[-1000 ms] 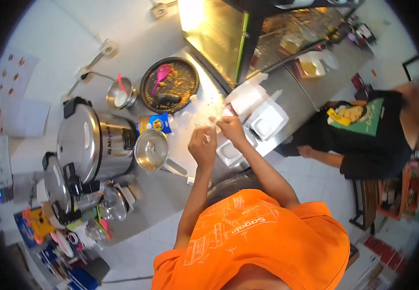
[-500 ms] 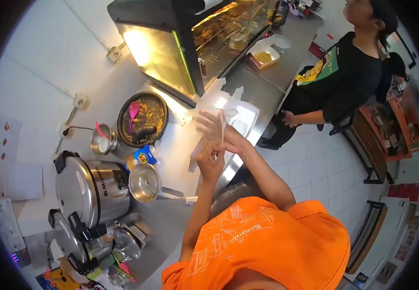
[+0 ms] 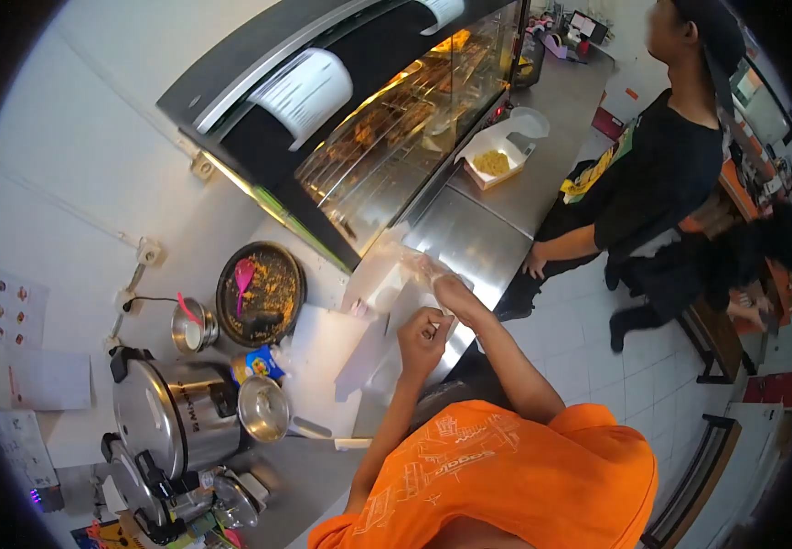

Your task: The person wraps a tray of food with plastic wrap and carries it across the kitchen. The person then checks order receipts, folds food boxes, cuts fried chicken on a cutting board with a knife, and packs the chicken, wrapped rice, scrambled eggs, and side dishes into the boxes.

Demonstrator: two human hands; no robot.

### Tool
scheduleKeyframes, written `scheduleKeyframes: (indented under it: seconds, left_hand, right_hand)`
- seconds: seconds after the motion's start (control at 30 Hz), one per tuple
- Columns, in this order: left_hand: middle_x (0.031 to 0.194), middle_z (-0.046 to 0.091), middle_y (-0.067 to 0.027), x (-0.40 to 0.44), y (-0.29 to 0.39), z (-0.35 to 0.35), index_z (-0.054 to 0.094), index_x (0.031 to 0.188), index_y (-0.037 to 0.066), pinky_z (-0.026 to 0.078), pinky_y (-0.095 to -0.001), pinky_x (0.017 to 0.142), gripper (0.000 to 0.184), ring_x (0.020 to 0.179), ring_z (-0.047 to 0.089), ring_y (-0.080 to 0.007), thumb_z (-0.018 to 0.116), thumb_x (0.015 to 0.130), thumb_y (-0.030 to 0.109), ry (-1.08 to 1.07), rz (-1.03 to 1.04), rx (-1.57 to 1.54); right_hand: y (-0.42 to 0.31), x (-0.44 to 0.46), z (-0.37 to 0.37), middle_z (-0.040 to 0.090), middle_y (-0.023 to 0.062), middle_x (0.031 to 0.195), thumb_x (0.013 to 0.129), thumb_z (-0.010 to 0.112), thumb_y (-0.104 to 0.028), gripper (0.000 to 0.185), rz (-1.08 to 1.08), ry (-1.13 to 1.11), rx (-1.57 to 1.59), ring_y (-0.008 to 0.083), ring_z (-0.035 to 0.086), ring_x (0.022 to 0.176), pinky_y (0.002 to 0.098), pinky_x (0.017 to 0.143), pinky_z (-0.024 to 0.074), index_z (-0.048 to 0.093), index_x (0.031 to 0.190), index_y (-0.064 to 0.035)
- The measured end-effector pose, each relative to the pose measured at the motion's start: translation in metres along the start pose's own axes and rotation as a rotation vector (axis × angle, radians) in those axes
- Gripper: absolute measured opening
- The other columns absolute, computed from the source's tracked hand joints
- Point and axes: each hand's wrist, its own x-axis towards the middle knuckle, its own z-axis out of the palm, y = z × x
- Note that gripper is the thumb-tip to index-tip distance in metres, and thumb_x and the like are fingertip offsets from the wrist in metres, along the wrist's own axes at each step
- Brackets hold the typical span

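Observation:
A clear plastic glove [image 3: 407, 263] covers my right hand [image 3: 431, 274], whose fingers stretch toward the display case. My left hand [image 3: 423, 339] is closed beside my right wrist, pinching the glove's cuff. Beneath both hands is the steel counter [image 3: 442, 224]. A white cutting board [image 3: 323, 352] lies to the left, with a flat grey blade-like shape [image 3: 359, 357] over its right part. Farther left sits a black mortar dish [image 3: 277, 265] with orange crumbs, a pestle and a pink spoon [image 3: 244, 274] in it.
A lit glass display case [image 3: 387, 128] with food stands at the back. An open box [image 3: 489, 156] of yellow food is beyond it. Metal bowls [image 3: 263, 409] and a large pot [image 3: 176, 412] crowd the left. A co-worker in black [image 3: 661, 165] stands at right.
The view has shifted, showing more of the display case. My right fingers have lowered toward the counter and the glove sits around them. The co-worker's head has turned, and another person appears behind.

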Motion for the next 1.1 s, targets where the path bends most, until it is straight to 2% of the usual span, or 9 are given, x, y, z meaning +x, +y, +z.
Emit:
scheduleKeyframes:
  seconds: [0.2,0.37,0.47,0.5,0.53,0.6,0.67,0.83,1.1]
  left_hand:
    - [0.076,0.064,-0.0029,0.060,-0.004,0.083,0.061,0.076,0.002,0.031,-0.0215,0.044,0.013,0.048,0.042,-0.0028,0.071,0.083,0.005,0.007,-0.051,-0.018]
    - [0.078,0.063,-0.0058,0.121,0.000,0.122,0.057,0.076,0.002,0.035,-0.0240,0.044,0.015,0.049,0.045,-0.0065,0.071,0.081,0.000,-0.005,0.041,0.044]
    - [0.078,0.064,-0.0064,0.138,0.003,0.143,0.058,0.076,0.002,0.036,-0.0242,0.045,0.015,0.051,0.047,-0.0086,0.071,0.080,-0.001,-0.036,0.140,0.008]
    - [0.078,0.064,-0.0065,0.142,0.003,0.149,0.058,0.075,0.003,0.037,-0.0241,0.045,0.015,0.051,0.049,-0.0094,0.071,0.080,0.000,-0.070,0.190,-0.056]
    - [0.078,0.064,-0.0065,0.148,-0.001,0.152,0.058,0.075,0.003,0.037,-0.0241,0.045,0.015,0.051,0.049,-0.0094,0.071,0.080,0.000,-0.068,0.189,-0.054]
    - [0.081,0.065,-0.0072,0.160,-0.009,0.151,0.056,0.074,0.003,0.039,-0.0239,0.047,0.016,0.053,0.052,-0.0114,0.071,0.079,0.000,-0.052,0.026,-0.097]
    - [0.083,0.066,-0.0072,0.170,-0.002,0.140,0.059,0.077,0.004,0.041,-0.0235,0.048,0.012,0.055,0.054,-0.0110,0.070,0.080,0.001,-0.017,0.065,0.022]
    - [0.086,0.067,-0.0075,0.155,-0.010,0.094,0.060,0.081,0.003,0.044,-0.0242,0.052,0.009,0.058,0.055,-0.0109,0.069,0.082,0.003,0.012,-0.074,0.178]
    - [0.086,0.068,-0.0096,0.098,-0.049,0.052,0.064,0.089,0.001,0.046,-0.0232,0.058,0.008,0.065,0.060,-0.0110,0.067,0.087,0.009,0.117,-0.359,0.086]
  right_hand:
    - [-0.005,0.048,-0.081,0.057,0.0077,0.129,0.102,0.038,-0.040,0.041,0.100,-0.009,0.172,0.0214,0.058,0.104,0.0384,0.088,0.0456,0.055,0.126,-0.0113]
    - [-0.008,0.112,-0.122,0.004,0.0085,0.161,0.088,0.016,-0.078,0.093,0.116,-0.199,0.587,0.0194,0.001,0.148,0.0387,0.116,0.0005,0.012,0.154,-0.0128]
    - [-0.025,0.147,-0.135,0.003,0.0075,0.161,0.086,0.018,-0.079,0.096,0.027,-0.026,0.789,0.0218,-0.001,0.148,0.0431,0.115,-0.0047,0.010,0.154,-0.0112]
    - [-0.017,0.170,-0.137,0.028,0.0118,0.154,0.090,0.032,-0.073,0.085,-0.061,0.209,0.784,0.0226,0.028,0.140,0.0389,0.110,0.0246,0.031,0.147,-0.0107]
    - [-0.002,0.202,-0.150,0.028,0.0118,0.154,0.090,0.032,-0.073,0.085,-0.059,0.206,0.785,0.0226,0.028,0.140,0.0389,0.110,0.0246,0.031,0.147,-0.0107]
    - [0.023,0.275,-0.196,0.055,0.0115,0.129,0.093,0.047,-0.060,0.068,-0.412,-0.384,1.397,0.0222,0.056,0.113,0.0353,0.096,0.0446,0.047,0.136,-0.0080]
    - [-0.037,0.330,-0.251,0.063,0.0070,0.108,0.094,0.057,-0.047,0.046,-0.349,0.309,0.601,0.0151,0.061,0.087,0.0264,0.073,0.0501,0.059,0.121,-0.0093]
    - [-0.085,0.535,-0.383,0.058,0.0163,0.127,0.088,0.050,-0.054,0.063,-0.338,1.114,-0.457,0.0354,0.056,0.116,0.0448,0.096,0.0441,0.050,0.131,-0.0087]
    - [-0.096,0.559,-0.392,0.064,0.0141,0.113,0.096,0.049,-0.032,0.034,-0.476,0.914,-0.189,0.0298,0.063,0.100,0.0399,0.079,0.0491,0.058,0.116,-0.0063]
